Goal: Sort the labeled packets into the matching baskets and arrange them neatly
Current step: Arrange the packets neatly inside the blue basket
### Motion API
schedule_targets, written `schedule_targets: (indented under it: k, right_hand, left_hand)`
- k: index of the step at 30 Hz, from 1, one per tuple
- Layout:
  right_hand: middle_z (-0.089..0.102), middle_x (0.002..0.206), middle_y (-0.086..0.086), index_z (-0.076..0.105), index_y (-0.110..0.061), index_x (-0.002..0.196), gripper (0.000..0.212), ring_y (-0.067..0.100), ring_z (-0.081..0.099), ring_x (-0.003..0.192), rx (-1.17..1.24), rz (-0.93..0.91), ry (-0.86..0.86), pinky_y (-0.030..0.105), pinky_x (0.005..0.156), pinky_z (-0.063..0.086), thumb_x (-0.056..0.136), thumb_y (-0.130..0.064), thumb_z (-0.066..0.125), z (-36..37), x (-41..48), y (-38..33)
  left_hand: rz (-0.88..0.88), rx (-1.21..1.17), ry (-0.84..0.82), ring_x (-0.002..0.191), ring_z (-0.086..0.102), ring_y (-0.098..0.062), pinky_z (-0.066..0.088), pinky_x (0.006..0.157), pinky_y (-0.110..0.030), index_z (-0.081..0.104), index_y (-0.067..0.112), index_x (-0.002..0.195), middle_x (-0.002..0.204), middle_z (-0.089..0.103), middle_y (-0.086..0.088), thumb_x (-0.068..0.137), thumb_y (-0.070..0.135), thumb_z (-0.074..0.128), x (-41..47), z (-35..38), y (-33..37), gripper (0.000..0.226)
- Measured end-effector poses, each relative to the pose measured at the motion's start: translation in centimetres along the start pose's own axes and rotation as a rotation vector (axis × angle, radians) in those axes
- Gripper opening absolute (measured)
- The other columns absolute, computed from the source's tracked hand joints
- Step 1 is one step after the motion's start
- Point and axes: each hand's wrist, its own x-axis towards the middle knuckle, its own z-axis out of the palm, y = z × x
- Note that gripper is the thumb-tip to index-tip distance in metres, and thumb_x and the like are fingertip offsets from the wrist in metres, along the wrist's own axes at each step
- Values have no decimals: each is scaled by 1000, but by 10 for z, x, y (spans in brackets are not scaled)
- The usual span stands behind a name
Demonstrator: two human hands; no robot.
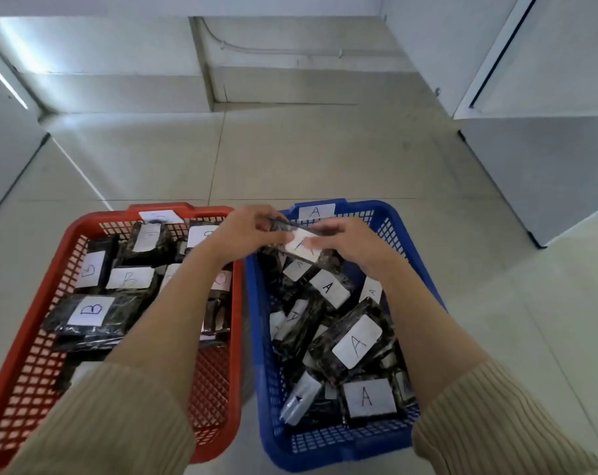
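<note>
Two mesh baskets sit side by side on the floor (325,159). The red basket (47,279), on the left, holds dark B packets (92,310) with white labels. The left hand (246,231) and right hand (356,245) meet over the blue basket's (256,337) far end, both pinching one held packet (302,245). Its label seems to read A, and its long axis runs far-left to near-right. Below lie jumbled A packets (356,344); the far rim's tag (316,211) reads A.

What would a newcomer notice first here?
A red plastic mesh basket of black B-labelled packets sits left, a blue plastic mesh basket of A-labelled packets right. Over the blue one's far end, the left hand and right hand together hold one black wrapped packet with a white label.
</note>
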Motion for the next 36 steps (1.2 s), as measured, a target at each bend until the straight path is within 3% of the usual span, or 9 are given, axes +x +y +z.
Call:
schedule_targets:
  k: [3,5,8,11,16,22,26,30,36]
  right_hand:
    - [68,108,8,68,-14,103,23,22,62,99,249,119,226,33,86,51,91,-30,56,8,14,15]
    - [63,115,11,61,-8,111,24,25,58,103,59,194,339,35,88,48,94,-23,54,14,22,32]
    - [58,112,10,54,-4,116,36,27,53,107,-375,204,217,34,89,44,87,-23,65,25,29,44]
    - [59,118,11,55,-3,116,47,32,52,113,-476,252,194,42,99,44,81,-30,71,35,37,42]
    - [55,126,13,47,6,127,56,33,54,115,-41,364,288,37,91,47,82,-14,72,24,32,27]
    - [62,104,14,55,0,108,20,23,57,87,260,287,516,34,66,53,90,-5,58,-9,18,31]
    - [63,109,15,52,1,111,27,31,62,94,-217,146,629,45,86,53,90,-14,59,-11,12,50]
    - [49,125,17,46,-9,129,46,32,50,113,-682,-24,439,36,93,41,87,-14,65,-22,10,53]
    - [43,129,8,56,-30,130,42,27,35,120,-981,-239,148,35,103,29,88,-26,63,-29,22,68]
  left_hand:
    - [-51,-50,-39,91,65,-18,47,75,-23,65,13,93,90,70,-3,80,25,72,3,-10,4,19]
    - [-52,-32,-20,94,64,-22,50,80,-29,63,13,90,92,70,-7,80,25,73,1,-15,5,19]
    - [-57,-52,122,91,64,-25,52,79,-35,62,12,89,95,69,-13,77,27,73,-9,-15,-2,22]
    - [-92,-170,341,82,65,-22,53,70,-32,58,15,81,88,69,-9,76,24,71,-22,-12,-12,16]
    - [-141,-330,538,72,59,-13,46,60,-25,60,11,84,87,69,-9,79,21,68,-33,-11,-19,14]
    - [-75,-326,480,73,63,-14,51,60,-24,61,10,86,80,68,-2,82,21,68,-29,-3,-7,14]
    - [-65,-256,490,61,54,-11,43,53,-21,62,10,86,70,60,1,81,25,71,-14,17,-1,19]
    - [-85,-214,477,74,63,-17,55,67,-31,62,11,89,77,65,2,80,25,72,1,36,-1,20]
    - [-86,-128,451,71,62,-13,53,63,-26,61,14,86,80,65,0,80,24,72,13,50,-8,17]
